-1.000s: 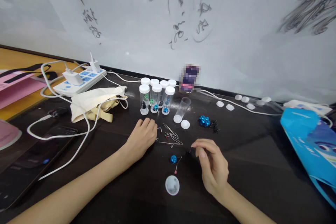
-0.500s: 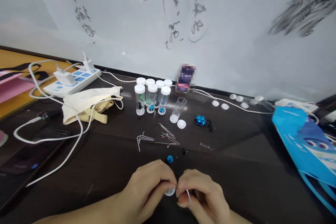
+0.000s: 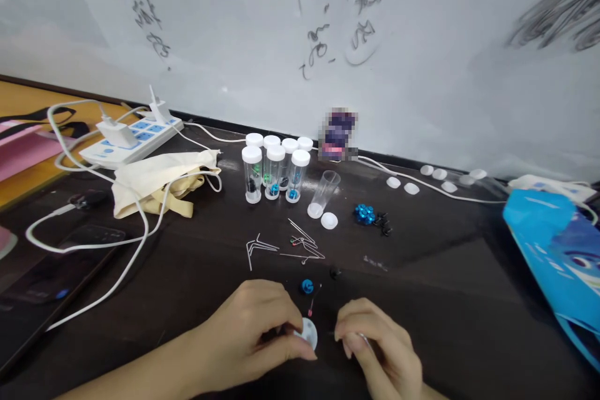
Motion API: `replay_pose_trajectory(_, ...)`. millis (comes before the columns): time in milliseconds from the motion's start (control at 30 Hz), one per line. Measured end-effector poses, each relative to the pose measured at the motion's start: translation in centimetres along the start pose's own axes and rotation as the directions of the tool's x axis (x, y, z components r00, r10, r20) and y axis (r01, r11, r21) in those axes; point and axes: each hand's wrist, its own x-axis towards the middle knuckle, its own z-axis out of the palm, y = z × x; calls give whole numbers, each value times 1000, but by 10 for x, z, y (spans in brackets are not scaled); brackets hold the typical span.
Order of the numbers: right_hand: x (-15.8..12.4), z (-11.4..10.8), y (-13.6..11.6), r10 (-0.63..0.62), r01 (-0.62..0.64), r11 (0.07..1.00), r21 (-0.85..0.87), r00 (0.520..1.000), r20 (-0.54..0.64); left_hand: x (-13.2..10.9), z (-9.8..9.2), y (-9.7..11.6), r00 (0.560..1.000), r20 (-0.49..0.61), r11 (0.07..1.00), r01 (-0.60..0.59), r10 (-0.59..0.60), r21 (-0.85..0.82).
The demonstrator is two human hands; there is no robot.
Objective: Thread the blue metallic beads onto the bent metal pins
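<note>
Between the thumb and fingers of my left hand [image 3: 267,331] is a small round white cap [image 3: 308,332], partly covered by the fingertips. My right hand [image 3: 377,344] is closed to the right of it, apart from the cap, around a thin silver rod [image 3: 362,337] that is mostly hidden. Just above the cap lies a thin pin with a pink end [image 3: 310,311]. A small blue metallic part [image 3: 307,286] and a small black part [image 3: 334,272] rest beyond my hands. Farther off are bent metal rods [image 3: 262,247] and several thin pins [image 3: 305,241].
Capped clear tubes [image 3: 275,172] stand at the back, beside a tilted open tube [image 3: 324,194] and a loose white lid [image 3: 329,220]. Blue parts [image 3: 364,214] lie right of these. Cables, a cloth bag [image 3: 154,181] and a phone [image 3: 60,269] occupy the left; a blue bag [image 3: 544,244] the right.
My hands have moved apart, the right one shifting rightward. More of the white cap shows, and the pink-ended pin is now visible. The camera view has shifted slightly.
</note>
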Motion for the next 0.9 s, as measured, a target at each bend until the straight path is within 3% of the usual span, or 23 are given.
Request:
replay_pose_trajectory(100, -7, 3, 9, 9, -9, 1000, 1, 1000, 12, 2, 0, -8, 993, 94, 981, 60, -78, 185)
replay_pose_trajectory(233, -9, 4, 16, 32, -32, 999, 28, 999, 13, 5, 9, -15, 935, 188, 939, 257, -302, 230)
replay_pose_trajectory(333, -5, 3, 18, 45, -45, 999, 21, 999, -13, 3, 16, -20, 909, 202, 911, 304, -366, 280)
replay_pose_trajectory(533, 0, 1, 20, -21, 23, 999, -28, 998, 65, 3, 15, -22, 905, 264, 943, 318, -334, 101)
replay_pose_trajectory(633, -3, 2, 20, -73, 76, 996, -47, 996, 60, 5, 16, -18, 890, 286, 935, 343, -355, 91)
replay_pose_trajectory(767, -10, 2, 19, -18, 23, 998, -54, 995, 96, 4, 23, -14, 889, 271, 929, 346, -370, 131)
replay_pose_trajectory(900, -14, 1, 17, -10, 11, 1000, -8, 996, 92, 1, 28, -13, 909, 258, 944, 327, -328, 49)
